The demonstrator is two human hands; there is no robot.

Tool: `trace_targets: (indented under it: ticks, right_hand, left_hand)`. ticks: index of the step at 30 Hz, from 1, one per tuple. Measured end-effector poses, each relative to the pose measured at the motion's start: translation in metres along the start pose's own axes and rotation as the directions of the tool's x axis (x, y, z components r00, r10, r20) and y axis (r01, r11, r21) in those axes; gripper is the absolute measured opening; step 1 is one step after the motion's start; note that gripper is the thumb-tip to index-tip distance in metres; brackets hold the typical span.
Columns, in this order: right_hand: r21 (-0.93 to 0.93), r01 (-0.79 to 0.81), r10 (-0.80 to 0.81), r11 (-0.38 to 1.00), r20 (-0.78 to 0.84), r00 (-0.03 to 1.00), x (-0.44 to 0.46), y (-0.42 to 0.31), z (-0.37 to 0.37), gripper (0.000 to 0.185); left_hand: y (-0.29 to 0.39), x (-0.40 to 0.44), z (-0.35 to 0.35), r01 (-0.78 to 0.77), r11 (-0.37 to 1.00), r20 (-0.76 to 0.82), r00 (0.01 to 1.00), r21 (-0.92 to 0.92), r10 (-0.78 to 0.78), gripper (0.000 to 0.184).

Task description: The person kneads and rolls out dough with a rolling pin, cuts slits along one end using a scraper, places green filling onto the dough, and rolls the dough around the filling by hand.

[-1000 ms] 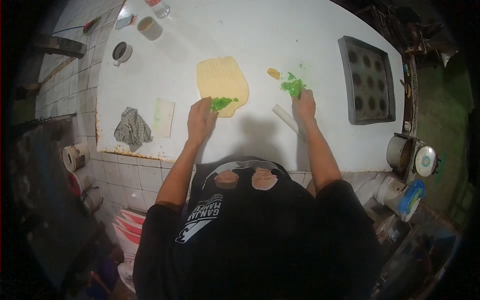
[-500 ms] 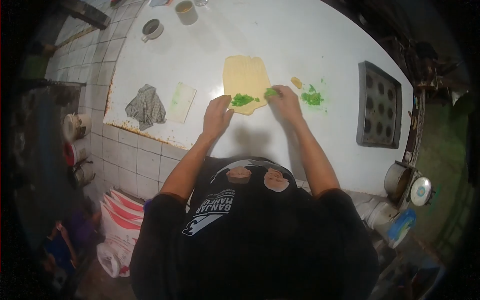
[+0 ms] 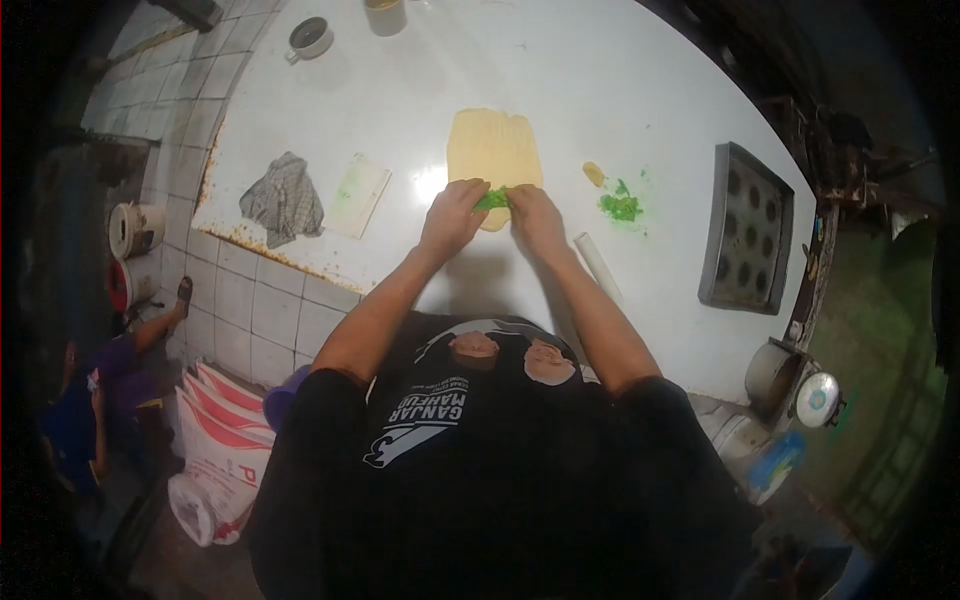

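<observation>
A flat sheet of yellow dough lies on the white table, its near edge narrowed. Across its near part sits a small heap of shredded green filling. My left hand is closed at the heap's left end, fingers curled over the dough. At the right end, my right hand is closed too, its fingertips against the green shreds. The fingers partly cover the filling and the dough's side edges. More green filling lies loose to the right, near a small piece of dough.
A white rod lies beside my right forearm. Farther right is a dark baking tray with round hollows. To the left are a green-smeared white board and a checked cloth. Two cups stand at the back. Another person's leg shows at left.
My right hand has brought its green filling in from the dough's right edge. Both hands have moved closer together over the heap. The white rod has come into view by my right forearm.
</observation>
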State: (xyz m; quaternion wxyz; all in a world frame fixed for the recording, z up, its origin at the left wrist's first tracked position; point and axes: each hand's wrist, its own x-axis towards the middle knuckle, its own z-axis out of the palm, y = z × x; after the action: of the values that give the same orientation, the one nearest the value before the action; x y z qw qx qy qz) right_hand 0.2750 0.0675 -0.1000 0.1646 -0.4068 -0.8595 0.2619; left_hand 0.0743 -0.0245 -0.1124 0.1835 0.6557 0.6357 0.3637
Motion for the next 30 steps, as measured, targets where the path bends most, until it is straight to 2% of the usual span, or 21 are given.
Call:
trace_targets:
  ticks: [2,3,5,8,10,11,12,13,15,19,21,23,26,30]
  right_hand:
    - [-0.066,0.062,-0.06,0.996,0.033,0.998,-0.003,0.003,0.009,0.024]
    - [-0.077,0.043,-0.042,0.996,0.014,0.999,-0.004,0.007,0.009,0.024]
    - [0.093,-0.026,0.034,0.995,-0.084,0.996,-0.013,0.019,0.001,0.022]
    - [0.252,-0.283,0.333,0.925,-0.185,0.924,-0.021,0.064,-0.041,0.023]
    - [0.111,-0.272,0.294,0.956,-0.378,0.878,-0.035,0.111,-0.068,0.025]
    - [0.0,-0.45,0.419,0.893,-0.364,0.832,-0.042,0.123,-0.086,0.028]
    - [-0.088,-0.485,0.413,0.87,-0.406,0.815,-0.051,0.15,-0.095,0.029]
    - [-0.08,-0.491,0.421,0.868,-0.407,0.811,-0.054,0.162,-0.106,0.029]
    - [-0.166,-0.679,0.634,0.715,-0.254,0.73,-0.056,0.173,-0.126,0.032]
    - [-0.111,-0.716,0.684,0.689,-0.228,0.693,-0.041,0.149,-0.108,0.039]
    - [-0.157,-0.745,0.722,0.648,-0.184,0.667,-0.032,0.124,-0.1,0.047]
    - [-0.144,-0.717,0.687,0.682,-0.208,0.696,-0.031,0.12,-0.091,0.052]
    - [-0.159,-0.673,0.631,0.723,-0.246,0.736,-0.029,0.118,-0.086,0.042]
    - [-0.277,-0.588,0.55,0.76,-0.207,0.809,-0.031,0.118,-0.073,0.026]
  left_hand:
    - [0.002,0.007,0.005,-0.021,1.0,0.021,1.0,0.009,0.021,0.05]
    - [0.003,0.011,0.007,-0.044,0.999,0.033,0.998,-0.002,0.044,0.05]
    - [0.002,0.012,0.009,-0.016,1.0,-0.01,1.0,0.023,0.016,0.048]
    - [0.008,0.01,-0.018,0.025,0.999,-0.046,0.999,0.045,-0.023,0.05]
    - [0.003,-0.001,-0.032,0.032,0.997,-0.052,0.998,0.072,-0.028,0.049]
    - [-0.001,-0.008,-0.038,0.079,0.993,-0.052,0.996,0.093,-0.074,0.048]
    - [-0.004,-0.014,-0.045,0.125,0.985,-0.054,0.991,0.116,-0.119,0.047]
    - [-0.006,-0.021,-0.05,0.121,0.985,-0.046,0.992,0.121,-0.116,0.047]
    - [-0.006,-0.028,-0.054,0.137,0.979,-0.047,0.99,0.154,-0.131,0.047]
    - [-0.003,-0.036,-0.05,0.166,0.974,-0.041,0.986,0.155,-0.161,0.047]
    - [0.002,-0.037,-0.046,0.17,0.973,-0.035,0.985,0.154,-0.166,0.046]
    - [0.008,-0.036,-0.044,0.158,0.977,-0.038,0.987,0.142,-0.155,0.046]
    - [0.01,-0.036,-0.041,0.123,0.985,-0.048,0.992,0.117,-0.118,0.046]
    - [0.011,-0.035,-0.041,0.107,0.989,-0.067,0.993,0.099,-0.101,0.048]
